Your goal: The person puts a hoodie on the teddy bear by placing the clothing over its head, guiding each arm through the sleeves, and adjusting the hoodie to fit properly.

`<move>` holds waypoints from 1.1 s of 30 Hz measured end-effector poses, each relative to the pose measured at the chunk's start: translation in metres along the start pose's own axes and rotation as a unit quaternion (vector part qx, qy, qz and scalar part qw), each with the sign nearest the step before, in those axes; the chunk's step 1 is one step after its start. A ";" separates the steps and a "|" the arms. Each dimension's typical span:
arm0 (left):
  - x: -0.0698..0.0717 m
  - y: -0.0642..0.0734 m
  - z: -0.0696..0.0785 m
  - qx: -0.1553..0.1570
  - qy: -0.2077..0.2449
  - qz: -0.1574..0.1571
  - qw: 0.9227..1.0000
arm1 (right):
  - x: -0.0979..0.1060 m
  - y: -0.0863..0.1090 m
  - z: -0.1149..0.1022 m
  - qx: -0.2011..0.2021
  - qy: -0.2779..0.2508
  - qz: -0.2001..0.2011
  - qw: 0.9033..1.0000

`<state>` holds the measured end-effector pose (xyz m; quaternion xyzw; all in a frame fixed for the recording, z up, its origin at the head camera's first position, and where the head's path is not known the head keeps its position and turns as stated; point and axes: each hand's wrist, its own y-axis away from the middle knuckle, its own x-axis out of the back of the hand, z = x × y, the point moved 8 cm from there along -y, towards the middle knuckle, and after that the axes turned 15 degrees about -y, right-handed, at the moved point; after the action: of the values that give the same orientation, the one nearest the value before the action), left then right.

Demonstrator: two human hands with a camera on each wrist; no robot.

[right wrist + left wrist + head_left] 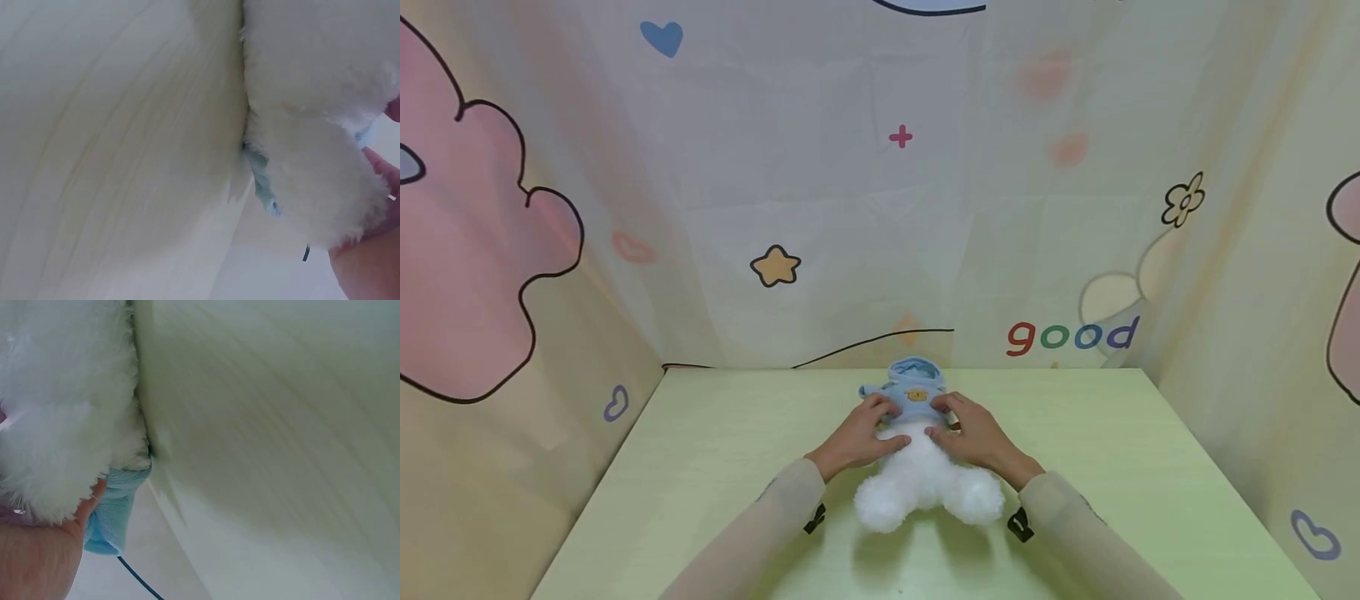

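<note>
Pale patterned cloth (842, 192) stands behind and at both sides, with a yellow star (776, 266) left of centre and the coloured word "good" (1072, 337) at centre right, over a light green table (1090, 467). Low in the middle of the head view we see a white plush toy (922, 467), its long axis running up and down the frame. Two rounded limbs (883, 504) splay toward the lower left and lower right, while the other end points to the table's back edge and meets a blue garment (913, 412); how far it goes inside, we cannot tell. The garment's ring-shaped opening (916, 363) tops that line. Our left hand (859, 435) and right hand (976, 435) are apart, one at each side, fingers bent onto the blue cloth and thumbs on the white fur. Only the head view shows the small yellow-orange patch (917, 395) on the garment's front. From the left wrist we see the fur's side, a broad blue fold below it and a dark line (140, 578) on the backdrop; from the right wrist, just a narrow blue edge past the fur
</note>
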<state>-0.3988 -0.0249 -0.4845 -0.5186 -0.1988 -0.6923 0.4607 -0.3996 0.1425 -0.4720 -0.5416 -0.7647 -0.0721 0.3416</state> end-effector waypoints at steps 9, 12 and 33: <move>0.000 0.004 0.001 -0.009 -0.035 0.021 0.999 | -0.008 -0.002 -0.005 0.019 0.027 -0.012 0.999; -0.002 0.005 0.002 -0.008 -0.046 0.024 0.999 | -0.008 -0.002 -0.007 0.029 0.030 -0.011 0.999; -0.010 0.011 0.010 -0.029 -0.083 0.031 0.996 | -0.015 0.014 0.002 -0.011 -0.038 -0.104 0.994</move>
<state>-0.3838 -0.0183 -0.4918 -0.5931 -0.2000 -0.6378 0.4489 -0.3858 0.1370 -0.4861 -0.4657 -0.8283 -0.0950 0.2968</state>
